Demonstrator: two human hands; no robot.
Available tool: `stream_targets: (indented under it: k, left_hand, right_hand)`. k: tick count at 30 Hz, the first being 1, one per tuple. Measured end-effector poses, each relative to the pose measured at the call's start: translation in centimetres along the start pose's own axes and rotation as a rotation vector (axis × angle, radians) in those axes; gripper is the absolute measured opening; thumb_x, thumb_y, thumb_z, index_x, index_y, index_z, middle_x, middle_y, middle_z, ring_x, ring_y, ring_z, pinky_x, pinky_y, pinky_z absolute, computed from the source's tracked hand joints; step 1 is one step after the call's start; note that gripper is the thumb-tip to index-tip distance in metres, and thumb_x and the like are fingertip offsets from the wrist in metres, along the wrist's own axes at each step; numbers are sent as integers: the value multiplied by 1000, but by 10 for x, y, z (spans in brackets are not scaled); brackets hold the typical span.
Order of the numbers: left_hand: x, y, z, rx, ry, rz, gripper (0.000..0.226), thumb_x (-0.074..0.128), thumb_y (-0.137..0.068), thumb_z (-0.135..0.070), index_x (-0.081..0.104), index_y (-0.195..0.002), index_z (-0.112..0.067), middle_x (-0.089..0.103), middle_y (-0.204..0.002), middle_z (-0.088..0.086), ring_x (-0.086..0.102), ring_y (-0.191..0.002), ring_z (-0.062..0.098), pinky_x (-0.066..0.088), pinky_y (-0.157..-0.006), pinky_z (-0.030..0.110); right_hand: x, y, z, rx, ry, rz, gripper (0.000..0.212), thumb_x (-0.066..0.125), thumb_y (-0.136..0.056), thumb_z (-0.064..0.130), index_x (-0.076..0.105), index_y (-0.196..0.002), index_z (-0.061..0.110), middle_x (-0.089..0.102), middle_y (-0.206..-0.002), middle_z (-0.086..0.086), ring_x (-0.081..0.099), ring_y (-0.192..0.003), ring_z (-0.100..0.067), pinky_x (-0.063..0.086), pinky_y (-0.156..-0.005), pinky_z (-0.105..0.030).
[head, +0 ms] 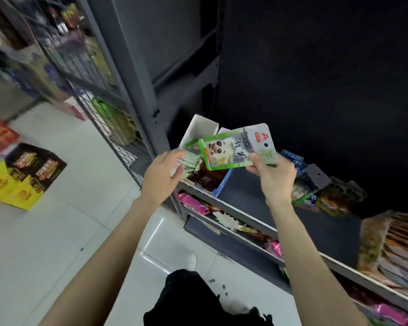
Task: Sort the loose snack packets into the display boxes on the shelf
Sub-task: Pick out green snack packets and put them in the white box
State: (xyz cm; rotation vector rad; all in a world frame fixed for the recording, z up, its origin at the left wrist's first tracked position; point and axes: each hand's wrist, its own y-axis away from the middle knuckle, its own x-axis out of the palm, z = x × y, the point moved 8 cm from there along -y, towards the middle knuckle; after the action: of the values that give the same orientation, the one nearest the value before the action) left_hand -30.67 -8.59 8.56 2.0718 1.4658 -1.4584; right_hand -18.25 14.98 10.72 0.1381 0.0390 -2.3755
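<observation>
Right hand (272, 176) pinches a green snack packet (231, 149) by its right edge — thumb on the printed face, fingers curled behind. Packet is held flat, face up, tilted slightly, above the right part of the display box (201, 130); a pale animal picture shows on its front, a hang-hole on its white end.

Left hand (161, 175) is at the box's left side, fingers bent round a few pale green packets (190, 158) standing in the box. Motion blur here — exact grip hard to read.

Display box: white flap up at the back, sits at the left end of the dark shelf (250, 191). Dark brown packets (204, 178) lie in its front part.

Loose packets (325, 194), blue, grey and brown, are heaped on the shelf just right of the right hand. Further right, a stack of orange-toned packets (393, 245) is at the frame edge.

Lower shelf holds pink packets (194, 203). Yellow and black cartons (24, 177) stand on the white tiled floor (85, 184), well apart to the left.
</observation>
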Motion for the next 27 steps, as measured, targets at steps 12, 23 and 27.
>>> stream_targets:
  k: [12, 23, 27]
  left_hand:
    - [73, -67, 34, 416, -409, 502, 32, 76, -72, -16, 65, -102, -19, 65, -96, 0, 62, -89, 18, 51, -56, 30]
    - [78, -67, 35, 536, -438, 431, 31, 84, -33, -11, 62, -52, -22, 54, -44, -5, 52, -37, 14, 28, -39, 13]
    - [54, -68, 30, 430, -153, 326, 21, 84, -61, -17, 74, -78, -23, 69, -68, -1, 65, -58, 20, 48, -45, 24]
  right_hand:
    - [182, -55, 4, -568, 1030, 193, 49, 53, -74, -12, 65, -115, 12, 65, -93, -17, 64, -73, -35, 49, -55, -38]
    - [207, -64, -61, -457, 1505, 486, 50, 48, -93, 18, 39, -140, 33, 48, -140, 7, 32, -134, -26, 25, -101, -38]
    - [191, -55, -61, -305, 1162, 569, 45, 38, -97, 44, 39, -140, 33, 38, -148, 11, 19, -139, -21, 16, -109, -45]
